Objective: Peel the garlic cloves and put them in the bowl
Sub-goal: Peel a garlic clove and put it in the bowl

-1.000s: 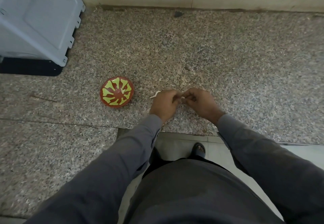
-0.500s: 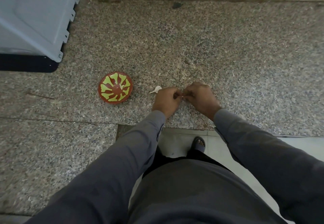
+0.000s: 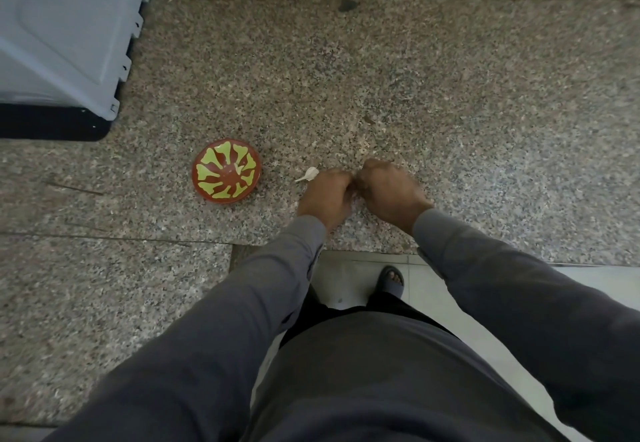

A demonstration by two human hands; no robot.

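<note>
Garlic: a white clove (image 3: 310, 174) with a thin tail is lying on the counter (image 3: 450, 102), just past the left hand's knuckles and touching or nearly touching them; its right end is disappearing behind that hand.
Bowl: the bowl (image 3: 227, 171), red with yellow-green petal marks, is sitting on the counter to the left of the clove, near it but apart, about midway between the back wall and the front edge.
Left hand: the left hand (image 3: 325, 195) is hovering over the counter close to the front edge, fingers curling inward toward the right hand.
Right hand: the right hand (image 3: 389, 192) is meeting the left, fingertips pressing together at the gap between them, fingers curling.
Grip: both hands are looking clenched around something small between them, but what it is cannot be told; the backs of the hands are covering it.
Hidden: the palms and fingertips are facing away; the right hand is showing slight blur.
Cut off: a grey box (image 3: 62, 36) is standing at the counter's back left corner, running out of view.
Below: a sandalled foot (image 3: 390, 280) is showing on the floor under the front edge.
</note>
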